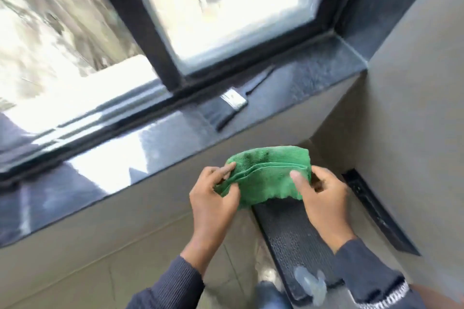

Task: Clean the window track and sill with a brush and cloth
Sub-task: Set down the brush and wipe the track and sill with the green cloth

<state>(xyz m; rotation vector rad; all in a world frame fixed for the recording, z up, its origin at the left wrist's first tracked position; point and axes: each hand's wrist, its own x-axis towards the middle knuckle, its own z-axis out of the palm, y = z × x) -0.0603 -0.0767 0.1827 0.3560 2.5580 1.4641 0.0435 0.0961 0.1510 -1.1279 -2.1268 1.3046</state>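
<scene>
Here, folded green cloth (266, 173) between both hands

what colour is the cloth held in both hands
Green, a folded ribbed cloth; clearest in the head view.

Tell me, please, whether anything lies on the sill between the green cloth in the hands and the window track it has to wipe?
Yes: a brush lies flat on the sill, beside the window track. The green cloth, held by the left hand and right hand, is below the sill's front edge.
</scene>
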